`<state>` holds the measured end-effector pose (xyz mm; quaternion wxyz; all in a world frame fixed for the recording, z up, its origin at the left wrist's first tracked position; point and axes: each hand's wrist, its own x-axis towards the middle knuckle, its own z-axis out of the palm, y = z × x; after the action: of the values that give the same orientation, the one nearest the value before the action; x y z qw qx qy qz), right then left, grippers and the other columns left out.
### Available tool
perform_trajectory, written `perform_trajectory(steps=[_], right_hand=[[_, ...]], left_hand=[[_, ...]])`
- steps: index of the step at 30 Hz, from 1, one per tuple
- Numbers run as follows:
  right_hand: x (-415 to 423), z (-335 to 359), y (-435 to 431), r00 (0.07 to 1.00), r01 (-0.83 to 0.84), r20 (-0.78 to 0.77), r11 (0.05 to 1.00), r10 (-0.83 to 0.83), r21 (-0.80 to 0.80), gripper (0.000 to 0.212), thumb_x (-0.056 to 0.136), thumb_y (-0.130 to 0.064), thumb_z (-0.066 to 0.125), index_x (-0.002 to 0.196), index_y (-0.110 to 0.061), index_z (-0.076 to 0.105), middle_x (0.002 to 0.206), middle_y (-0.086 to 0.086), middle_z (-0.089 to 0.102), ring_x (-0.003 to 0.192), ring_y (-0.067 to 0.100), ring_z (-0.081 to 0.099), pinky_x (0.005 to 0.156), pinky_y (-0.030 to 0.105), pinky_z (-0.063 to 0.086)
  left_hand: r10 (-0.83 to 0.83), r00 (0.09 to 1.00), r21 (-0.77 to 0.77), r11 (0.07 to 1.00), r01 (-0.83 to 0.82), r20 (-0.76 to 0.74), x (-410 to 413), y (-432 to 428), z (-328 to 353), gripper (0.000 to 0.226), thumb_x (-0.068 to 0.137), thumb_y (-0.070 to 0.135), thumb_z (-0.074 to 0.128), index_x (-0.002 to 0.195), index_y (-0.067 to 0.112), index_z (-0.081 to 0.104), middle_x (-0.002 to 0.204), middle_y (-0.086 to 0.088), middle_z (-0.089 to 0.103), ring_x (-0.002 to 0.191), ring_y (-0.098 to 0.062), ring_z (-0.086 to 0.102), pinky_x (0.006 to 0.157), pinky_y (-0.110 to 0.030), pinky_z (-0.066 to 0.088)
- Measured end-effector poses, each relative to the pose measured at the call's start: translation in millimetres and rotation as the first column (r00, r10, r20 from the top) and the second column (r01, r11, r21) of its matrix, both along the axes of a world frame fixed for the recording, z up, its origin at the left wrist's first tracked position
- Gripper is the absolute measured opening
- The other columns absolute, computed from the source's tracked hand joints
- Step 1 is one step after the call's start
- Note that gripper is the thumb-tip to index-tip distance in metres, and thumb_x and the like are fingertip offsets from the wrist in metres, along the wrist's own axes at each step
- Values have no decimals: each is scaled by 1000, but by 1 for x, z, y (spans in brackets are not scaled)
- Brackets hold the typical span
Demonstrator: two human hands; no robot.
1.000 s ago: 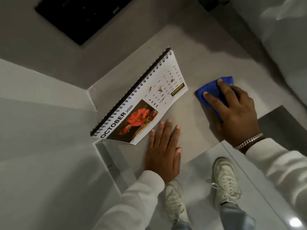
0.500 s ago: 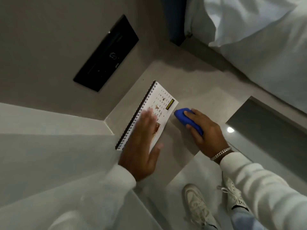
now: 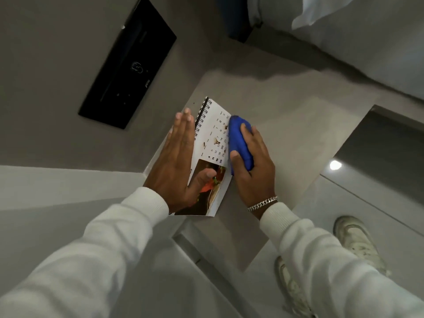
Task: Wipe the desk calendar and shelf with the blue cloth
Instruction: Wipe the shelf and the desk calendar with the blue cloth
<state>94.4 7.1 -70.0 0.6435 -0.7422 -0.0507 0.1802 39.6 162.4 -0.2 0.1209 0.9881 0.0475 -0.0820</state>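
Since a moment ago, the right hand (image 3: 251,171) has slid the bunched blue cloth (image 3: 239,140) onto the right edge of the desk calendar (image 3: 212,136), so wiping its page seems underway. It is curled around the cloth. Flat and open, the left hand (image 3: 176,161) steadies the calendar, gripping nothing. Both sit on the grey shelf (image 3: 286,125). No containers are visible.

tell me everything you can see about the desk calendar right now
The desk calendar is white card with a black spiral binding on one edge, a printed date grid and a photo with red in it. It stands tilted on the grey shelf. The left hand steadies it, thumb on the photo; the blue cloth, held by the right hand, presses its right edge.
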Motion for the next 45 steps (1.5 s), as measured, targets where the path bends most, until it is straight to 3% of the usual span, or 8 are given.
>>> perform_trajectory(steps=[3, 9, 19, 23, 30, 34, 38, 45], right_hand=[[-25, -4, 11, 998, 21, -54, 1000, -21, 9, 53, 95, -14, 57, 144, -13, 38, 158, 11, 29, 146, 26, 29, 119, 41, 31], [-82, -12, 14, 1000, 7, -7, 999, -7, 50, 55, 92, -21, 54, 143, -24, 33, 158, 1, 20, 147, 30, 26, 113, 57, 36], [-12, -20, 41, 983, 180, 33, 984, -180, 14, 53, 97, -23, 49, 147, -16, 33, 161, 13, 22, 139, 36, 39, 101, 57, 49], [-63, -24, 36, 985, 136, 105, 990, -137, 21, 54, 96, -15, 52, 146, -21, 30, 161, 10, 19, 146, 33, 29, 108, 57, 42], [-105, -20, 43, 973, 20, 229, 997, -37, 75, 53, 100, -30, 38, 149, -41, 18, 164, 0, 9, 151, 23, 14, 115, 57, 33], [-46, -21, 56, 950, 139, 271, 988, -152, 66, 54, 97, -18, 48, 147, -28, 29, 160, 14, 19, 149, 29, 20, 114, 56, 33], [-26, -26, 56, 958, 230, 176, 973, -227, 6, 53, 96, -11, 51, 146, -18, 34, 160, 12, 21, 147, 32, 24, 112, 57, 36], [-107, -29, 42, 980, 49, 192, 999, -51, 14, 46, 101, -30, 36, 147, -24, 34, 163, 2, 10, 151, 30, 16, 113, 61, 32]], left_hand=[[-11, 1000, -32, 999, 11, 3, 1, -2, 3, 97, 88, 72, 24, 153, 6, -8, 166, -14, -8, 154, -22, -13, 125, -50, 6], [-26, 1000, -77, 997, 26, 2, 1, -2, 4, 98, 87, 74, 19, 153, 7, -9, 165, -13, -10, 154, -23, -13, 125, -54, 7], [-11, 1000, -71, 997, 13, 20, 1, -1, 0, 97, 86, 76, 18, 153, 13, -12, 165, -8, -13, 153, -19, -15, 125, -51, 5], [-18, 999, -77, 997, 20, 32, 1, -1, 1, 96, 88, 74, 18, 153, 8, -7, 166, -14, -7, 154, -19, -13, 126, -43, 2], [-30, 999, -105, 994, 33, 27, 3, -1, 3, 93, 91, 70, 19, 152, 4, -4, 164, -12, -9, 154, -24, -12, 124, -54, 7], [-34, 999, -97, 995, 36, 17, 1, -1, 4, 93, 89, 71, 18, 152, 10, -10, 164, -11, -12, 153, -21, -14, 125, -53, 8], [-27, 999, -74, 997, 28, 27, 1, -3, 4, 93, 87, 74, 16, 151, 15, -15, 163, -5, -16, 152, -17, -17, 125, -53, 6], [-48, 999, -36, 998, 49, 24, 2, -1, 3, 95, 89, 71, 17, 153, 3, -6, 165, -17, -9, 154, -25, -12, 125, -51, 2]])
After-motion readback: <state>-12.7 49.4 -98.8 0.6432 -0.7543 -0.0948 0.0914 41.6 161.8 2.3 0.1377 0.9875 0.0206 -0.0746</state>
